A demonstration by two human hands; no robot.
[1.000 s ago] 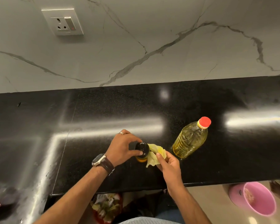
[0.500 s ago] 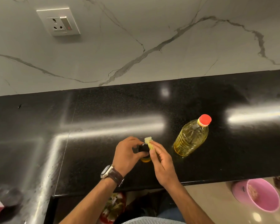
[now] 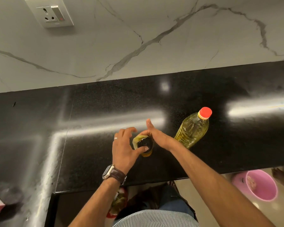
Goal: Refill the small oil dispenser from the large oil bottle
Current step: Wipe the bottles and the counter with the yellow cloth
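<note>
My left hand (image 3: 124, 149) curls around the small oil dispenser (image 3: 145, 147), thumb against its black cap. My right hand (image 3: 156, 135) presses a yellow cloth (image 3: 136, 140) on the dispenser's far side, fingers partly spread. The dispenser stands on the black counter (image 3: 220, 145); just right of it stands the large oil bottle (image 3: 193, 129), red-capped.

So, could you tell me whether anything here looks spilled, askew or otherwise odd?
No spill shows. The bottle stands capped on the counter. One oddity: a yellow cloth is bunched against the dispenser, pinched between the left hand and right hand.
</note>
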